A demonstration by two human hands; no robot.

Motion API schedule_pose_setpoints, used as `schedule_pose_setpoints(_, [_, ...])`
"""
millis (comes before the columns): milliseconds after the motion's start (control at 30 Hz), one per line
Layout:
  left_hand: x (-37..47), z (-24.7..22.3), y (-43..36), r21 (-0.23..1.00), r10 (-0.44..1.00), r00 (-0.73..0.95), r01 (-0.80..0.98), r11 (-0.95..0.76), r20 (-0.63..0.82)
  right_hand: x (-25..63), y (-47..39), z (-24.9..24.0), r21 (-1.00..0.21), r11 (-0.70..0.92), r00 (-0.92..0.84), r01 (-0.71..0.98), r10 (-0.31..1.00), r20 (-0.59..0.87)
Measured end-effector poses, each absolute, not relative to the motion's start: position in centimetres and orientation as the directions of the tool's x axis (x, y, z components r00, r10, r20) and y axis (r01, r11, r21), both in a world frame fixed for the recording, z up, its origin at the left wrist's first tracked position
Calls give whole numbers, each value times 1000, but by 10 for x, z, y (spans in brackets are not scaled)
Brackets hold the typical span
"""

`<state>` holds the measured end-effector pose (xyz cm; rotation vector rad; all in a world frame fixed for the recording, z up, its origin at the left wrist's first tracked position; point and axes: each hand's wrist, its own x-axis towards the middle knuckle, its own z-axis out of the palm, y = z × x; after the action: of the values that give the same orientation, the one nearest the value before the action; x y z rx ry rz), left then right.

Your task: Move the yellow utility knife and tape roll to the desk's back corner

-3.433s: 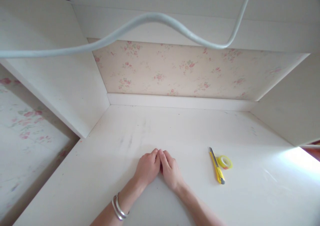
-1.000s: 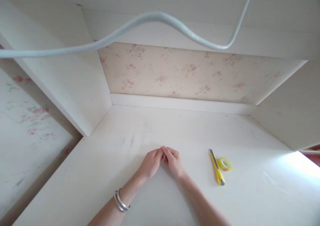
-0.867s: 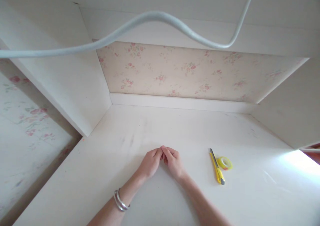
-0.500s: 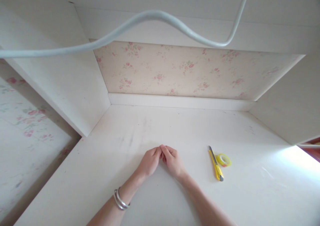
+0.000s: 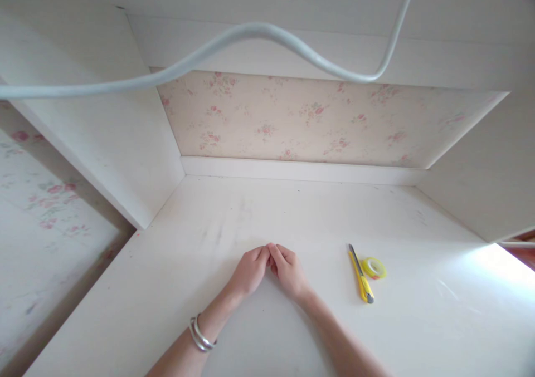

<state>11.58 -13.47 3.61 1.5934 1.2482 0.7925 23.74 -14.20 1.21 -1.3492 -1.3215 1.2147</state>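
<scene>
At the near edge of the view, two bare forearms come in over the white tabletop (image 5: pixel 159 288), and two silver bracelets (image 5: pixel 203 334) are around the left wrist. The left hand (image 5: pixel 251 271) and the right hand (image 5: pixel 290 271) meet near the middle of the tabletop, in front of the person. The fingers of both hands are curled inward, and the hands are pressed together at the thumbs and the finger ends. The inside of the grip is hidden, so I cannot tell if something small is pinched there. To the right of the right hand, well apart from it, a yellow utility knife (image 5: pixel 361 282) lies flat, with its dark metal end pointing away from the person and a little to the left. Just beside it, on its right side, is a roll of yellow tape (image 5: pixel 369 267); if they touch, I cannot tell. Farther and to the left, grey smudges (image 5: pixel 219 233) mark the surface. Across the upper view, a pale cable (image 5: pixel 259 30) passes in front of white panels. Behind the tabletop runs a low white strip (image 5: pixel 301 171), and above this strip is flowered wallpaper (image 5: pixel 288 115).
</scene>
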Motion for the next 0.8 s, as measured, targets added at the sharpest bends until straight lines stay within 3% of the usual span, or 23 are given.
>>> schedule_pose_setpoints(800, [114,36,-135,923,957,287,379,-72,-43,237,-145,15,-979,-25,-41,201,999,-34])
